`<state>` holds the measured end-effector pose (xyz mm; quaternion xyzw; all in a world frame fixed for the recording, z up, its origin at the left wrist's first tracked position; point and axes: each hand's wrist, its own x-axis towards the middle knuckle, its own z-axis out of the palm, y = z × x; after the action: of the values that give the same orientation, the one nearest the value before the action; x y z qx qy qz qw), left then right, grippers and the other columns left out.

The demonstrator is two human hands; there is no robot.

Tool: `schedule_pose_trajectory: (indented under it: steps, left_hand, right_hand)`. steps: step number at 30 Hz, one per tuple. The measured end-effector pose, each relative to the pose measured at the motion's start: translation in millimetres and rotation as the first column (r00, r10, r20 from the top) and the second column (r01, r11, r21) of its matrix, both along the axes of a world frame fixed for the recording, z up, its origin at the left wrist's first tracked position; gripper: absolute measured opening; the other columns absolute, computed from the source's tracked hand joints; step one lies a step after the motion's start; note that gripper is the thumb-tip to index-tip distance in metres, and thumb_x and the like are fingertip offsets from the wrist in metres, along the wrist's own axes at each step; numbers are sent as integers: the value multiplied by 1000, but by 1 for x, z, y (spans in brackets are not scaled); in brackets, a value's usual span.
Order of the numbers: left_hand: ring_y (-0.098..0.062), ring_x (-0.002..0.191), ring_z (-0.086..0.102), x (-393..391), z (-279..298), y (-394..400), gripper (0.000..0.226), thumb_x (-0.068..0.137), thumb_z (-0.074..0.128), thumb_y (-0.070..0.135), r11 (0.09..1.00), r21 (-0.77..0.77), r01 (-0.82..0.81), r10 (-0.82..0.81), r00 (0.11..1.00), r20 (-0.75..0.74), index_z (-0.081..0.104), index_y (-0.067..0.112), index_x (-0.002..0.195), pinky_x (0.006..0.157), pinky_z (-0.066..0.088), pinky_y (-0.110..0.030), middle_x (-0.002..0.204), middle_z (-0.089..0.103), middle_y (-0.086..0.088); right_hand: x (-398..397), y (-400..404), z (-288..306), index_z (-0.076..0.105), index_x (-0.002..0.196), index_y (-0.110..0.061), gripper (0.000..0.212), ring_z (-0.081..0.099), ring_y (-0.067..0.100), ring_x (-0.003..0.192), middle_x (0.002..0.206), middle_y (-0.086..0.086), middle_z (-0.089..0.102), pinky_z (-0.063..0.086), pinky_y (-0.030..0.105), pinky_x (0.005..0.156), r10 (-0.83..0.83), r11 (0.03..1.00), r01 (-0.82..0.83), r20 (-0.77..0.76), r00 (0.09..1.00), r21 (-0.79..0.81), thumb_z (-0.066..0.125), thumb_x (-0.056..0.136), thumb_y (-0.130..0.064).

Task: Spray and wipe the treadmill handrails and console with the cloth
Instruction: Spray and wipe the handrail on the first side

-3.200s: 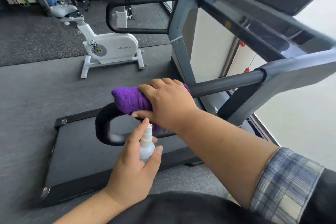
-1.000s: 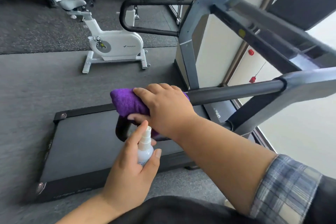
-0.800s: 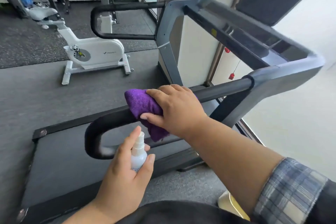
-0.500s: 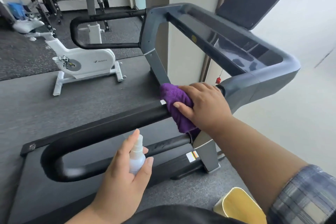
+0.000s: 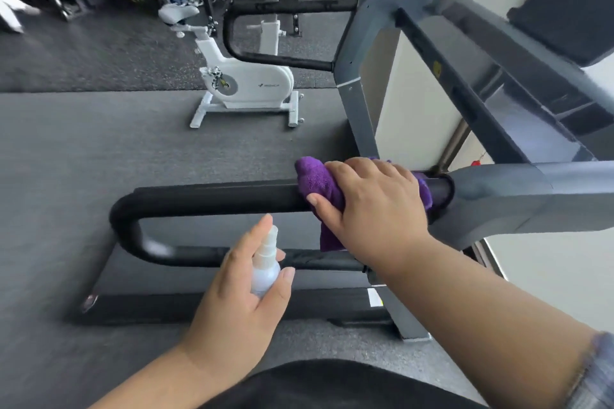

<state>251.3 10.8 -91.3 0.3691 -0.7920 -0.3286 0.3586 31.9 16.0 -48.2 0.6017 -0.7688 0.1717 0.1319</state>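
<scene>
right hand wraps cloth round near handrail | left hand fingers grip spray bottle | far handrail, console apparently unwiped

Right hand palm down, fingers curled over the purple cloth, pressing it onto the near handrail; forearm bare, reaching in from lower right, sleeve pushed up at the frame's edge. Left hand lower, upright, gripping the small spray bottle, forefinger raised beside the nozzle, thumb against the bottle's side.
</scene>
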Motion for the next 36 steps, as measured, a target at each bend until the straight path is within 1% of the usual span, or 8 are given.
schedule_pose_trajectory:
  steps: [3, 7, 10, 15, 19, 25, 30, 36]
  left_hand:
    - [1, 104, 61, 21, -4, 6, 58, 90, 57, 57, 993, 35, -114, 114, 993, -5, 22, 80, 130, 83, 48, -12, 121, 53, 33]
    - [1, 85, 64, 55, -8, 12, 60, 83, 56, 61, 970, 113, -217, 218, 976, 0, 22, 80, 128, 75, 52, -22, 119, 54, 33]
    - [3, 102, 60, 79, -9, 12, 60, 82, 53, 59, 957, 113, -267, 269, 963, -4, 21, 80, 129, 82, 46, -11, 118, 52, 33]
    - [5, 103, 59, 124, -8, 4, 60, 83, 53, 57, 945, 137, -297, 301, 953, -10, 20, 82, 127, 84, 44, -8, 121, 48, 35]
    - [1, 94, 62, 163, -11, -8, 59, 81, 52, 60, 937, 165, -308, 314, 950, -6, 19, 84, 124, 80, 52, -21, 120, 50, 33]
    - [6, 110, 56, 202, -15, -33, 62, 82, 53, 54, 943, 133, -306, 312, 950, -25, 20, 82, 127, 88, 36, -1, 119, 55, 27]
    - [6, 106, 59, 224, -14, -54, 63, 81, 56, 53, 955, 103, -277, 284, 957, -59, 25, 79, 128, 88, 38, -2, 120, 60, 21]
    - [5, 109, 58, 241, -8, -74, 79, 83, 66, 26, 972, 12, -233, 233, 969, -87, 29, 78, 129, 88, 37, -1, 114, 59, 31]
  right_hand:
    - [31, -22, 2, 60, 120, -29, 59, 62, 26, 94, 104, -3, 66, 41, 41, 84, 102, 993, -99, -48, 994, 59, 29, 93, -72]
    - [80, -52, 2, 56, 125, -26, 61, 63, 27, 91, 104, 0, 66, 43, 39, 77, 234, 969, -224, -99, 967, 102, 30, 93, -72]
    - [115, -74, 1, 53, 128, -24, 62, 62, 28, 85, 102, 1, 65, 36, 37, 68, 295, 953, -280, -151, 943, 114, 30, 94, -71]
    - [175, -107, -1, 45, 136, -24, 64, 61, 29, 90, 107, 3, 61, 36, 38, 70, 362, 930, -331, -232, 903, 160, 31, 94, -70]
    - [225, -132, 0, 50, 127, -26, 51, 58, 32, 94, 109, 5, 58, 35, 40, 74, 435, 896, -383, -272, 858, 226, 41, 95, -65]
    - [286, -160, -16, 64, 98, -28, 12, 55, 27, 89, 94, -1, 58, 29, 38, 68, 564, 817, -389, -447, 694, 426, 58, 89, -32]
    - [310, -160, -48, 60, 96, -31, 12, 56, 22, 88, 93, -7, 57, 33, 36, 74, 683, 718, -454, -410, 604, 527, 56, 87, -25]
    - [313, -152, -44, 54, 126, -30, 42, 59, 24, 96, 108, -5, 62, 36, 36, 79, 666, 737, -602, -184, 723, 307, 60, 85, -36]
